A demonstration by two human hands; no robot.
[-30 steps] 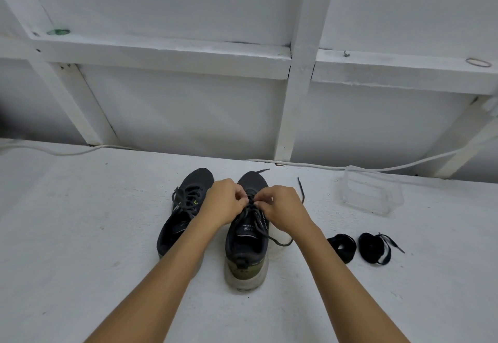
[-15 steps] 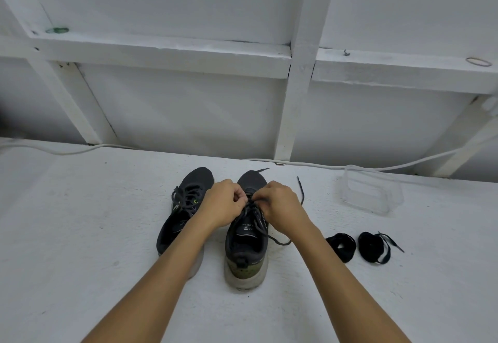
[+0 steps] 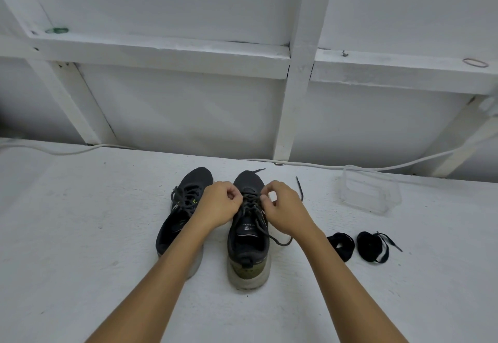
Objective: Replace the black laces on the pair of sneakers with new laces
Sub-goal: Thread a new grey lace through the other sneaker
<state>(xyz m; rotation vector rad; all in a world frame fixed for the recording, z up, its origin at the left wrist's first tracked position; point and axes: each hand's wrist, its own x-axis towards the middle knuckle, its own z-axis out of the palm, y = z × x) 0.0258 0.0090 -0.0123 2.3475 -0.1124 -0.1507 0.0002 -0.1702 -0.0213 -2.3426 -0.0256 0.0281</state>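
Both hands worked at the lower eyelets of the right-hand dark grey sneaker with the pale sole (image 3: 248,237). Compared with half a second earlier, the right hand (image 3: 283,209) had shifted slightly outward and its fingers (image 3: 265,202) had loosened a little, still pinching the old black lace (image 3: 252,205); the left hand (image 3: 219,205) stayed curled, pinching the lace at the same crossing. That suggested the lace was being drawn out row by row, with removal barely begun. The left-hand matching sneaker (image 3: 186,208) remained fully laced. Two coiled black new laces (image 3: 341,244) lay well apart on the white tabletop (image 3: 80,235), near a clear plastic container (image 3: 369,194). Open room lay on both sides.
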